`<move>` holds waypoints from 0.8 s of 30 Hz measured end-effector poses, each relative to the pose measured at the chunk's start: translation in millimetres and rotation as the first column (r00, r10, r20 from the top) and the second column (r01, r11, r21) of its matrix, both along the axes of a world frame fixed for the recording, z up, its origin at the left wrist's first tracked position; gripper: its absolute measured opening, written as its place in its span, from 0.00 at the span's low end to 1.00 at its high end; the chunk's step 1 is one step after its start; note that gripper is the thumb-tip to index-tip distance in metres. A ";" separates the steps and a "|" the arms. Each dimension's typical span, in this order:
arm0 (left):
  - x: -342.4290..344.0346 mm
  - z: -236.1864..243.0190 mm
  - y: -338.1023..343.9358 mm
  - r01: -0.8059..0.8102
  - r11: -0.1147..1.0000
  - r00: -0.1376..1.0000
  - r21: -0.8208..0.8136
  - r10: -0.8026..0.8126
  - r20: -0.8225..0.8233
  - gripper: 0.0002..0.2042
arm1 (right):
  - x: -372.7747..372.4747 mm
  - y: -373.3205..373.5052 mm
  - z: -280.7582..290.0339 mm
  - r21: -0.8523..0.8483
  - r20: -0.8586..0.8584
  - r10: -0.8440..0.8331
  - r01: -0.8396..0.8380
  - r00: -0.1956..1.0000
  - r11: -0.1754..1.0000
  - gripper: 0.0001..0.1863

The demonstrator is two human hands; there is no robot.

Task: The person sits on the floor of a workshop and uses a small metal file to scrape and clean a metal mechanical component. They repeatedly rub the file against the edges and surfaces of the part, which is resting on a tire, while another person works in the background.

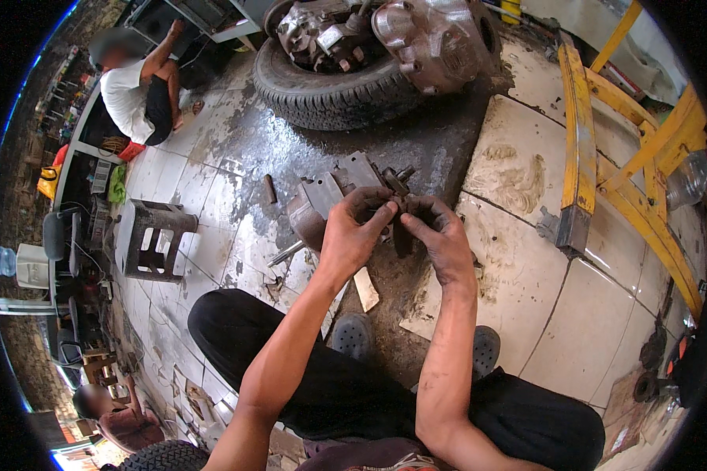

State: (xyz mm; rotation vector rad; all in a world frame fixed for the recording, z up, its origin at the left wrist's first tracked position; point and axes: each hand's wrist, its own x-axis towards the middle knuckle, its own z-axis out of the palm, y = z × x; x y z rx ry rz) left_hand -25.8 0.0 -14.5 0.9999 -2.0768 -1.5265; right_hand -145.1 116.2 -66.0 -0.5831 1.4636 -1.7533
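Both my hands are dark with grime and meet at a small dark metal piece (399,206), pinched between fingers and thumbs. My left hand (360,224) grips it from the left, and my right hand (438,239) holds it from the right, fingers bent. The piece's exact shape is hard to make out. Just behind my hands a grey metal gearbox (310,212) lies on the dark stained floor, with a splined shaft (287,253) sticking out toward the lower left. A short dark cylinder (269,188) lies beside it, and a pale flat scrap (366,289) is below.
Ahead, greasy machinery (432,47) rests on and beside a tyre (306,102). Yellow steel frames (577,149) stand at right. A grey stool (145,239) is at left. One person (130,102) squats at upper left; another (126,416) is at lower left.
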 end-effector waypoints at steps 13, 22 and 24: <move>-0.1 9.1 7.9 -0.017 0.985 1.000 0.169 0.016 0.005 0.15 | 0.3 1.8 9.5 0.048 -0.004 0.031 -0.030 1.000 0.998 0.13; -0.5 -3.5 4.2 -0.099 0.986 0.994 0.137 0.105 -0.038 0.12 | 3.4 -8.9 -4.5 -0.078 -0.083 -0.239 0.233 0.968 0.969 0.13; -1.0 -8.1 3.2 -0.117 0.983 0.992 0.139 0.122 -0.028 0.12 | 3.5 -11.0 -11.0 -0.136 -0.080 -0.258 0.246 0.963 0.960 0.13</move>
